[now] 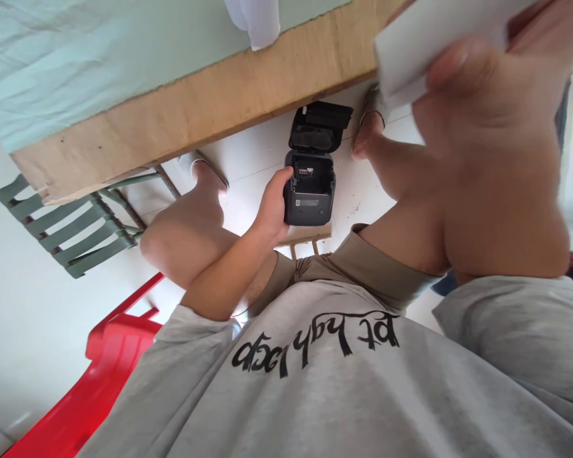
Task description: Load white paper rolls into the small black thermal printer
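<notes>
- Head view: you are looking down your own body, so your grey shirt [344,381] is filling the bottom of the picture and your knees are rising above it.
- Your left hand [273,203] is gripping the left side of a small black printer [310,191], thumb against its casing and fingers wrapping round behind it.
- The printer is sitting between your knees, above the floor [258,152]; its lid [321,126] is standing open, hinged back on the far side, and the inner bay is showing.
- Your right hand [487,152] is very close to the camera and blurred; it is closing on a white paper [434,38], with the thumb pressing on the sheet's near face.
- The paper is being held up at the top right, well apart from the printer.
- A cardboard-edged table [210,102] under a pale green cloth [76,57] is crossing the top.
- A green slatted chair [67,235] is standing at the left, with a red chair [95,381] beside it.
</notes>
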`<move>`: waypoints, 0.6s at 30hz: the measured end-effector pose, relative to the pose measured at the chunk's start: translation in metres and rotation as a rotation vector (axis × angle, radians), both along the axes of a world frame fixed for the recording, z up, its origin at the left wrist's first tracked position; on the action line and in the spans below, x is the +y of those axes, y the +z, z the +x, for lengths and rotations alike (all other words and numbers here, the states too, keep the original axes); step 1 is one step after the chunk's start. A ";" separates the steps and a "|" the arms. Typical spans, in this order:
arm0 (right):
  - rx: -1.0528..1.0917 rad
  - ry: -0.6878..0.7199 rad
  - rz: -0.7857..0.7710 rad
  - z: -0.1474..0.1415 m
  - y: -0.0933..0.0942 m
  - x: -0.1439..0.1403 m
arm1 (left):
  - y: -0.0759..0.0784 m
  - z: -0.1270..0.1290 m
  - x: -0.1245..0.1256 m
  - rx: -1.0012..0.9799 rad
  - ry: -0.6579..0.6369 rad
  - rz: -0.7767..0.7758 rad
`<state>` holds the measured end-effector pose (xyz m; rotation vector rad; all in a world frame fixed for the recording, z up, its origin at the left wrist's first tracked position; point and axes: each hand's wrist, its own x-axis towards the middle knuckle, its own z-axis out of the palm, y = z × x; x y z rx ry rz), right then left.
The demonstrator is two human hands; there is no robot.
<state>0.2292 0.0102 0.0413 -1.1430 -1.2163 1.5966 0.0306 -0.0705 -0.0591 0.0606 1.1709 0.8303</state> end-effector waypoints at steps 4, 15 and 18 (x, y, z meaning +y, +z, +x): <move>0.295 0.159 0.255 -0.016 -0.017 -0.013 | -0.007 0.000 0.001 -0.017 0.048 0.041; -0.818 0.582 0.344 -0.013 -0.044 -0.021 | -0.006 0.006 0.006 -0.006 0.057 0.088; -1.077 0.581 0.317 -0.018 -0.044 -0.019 | -0.007 0.006 0.006 0.009 0.047 0.085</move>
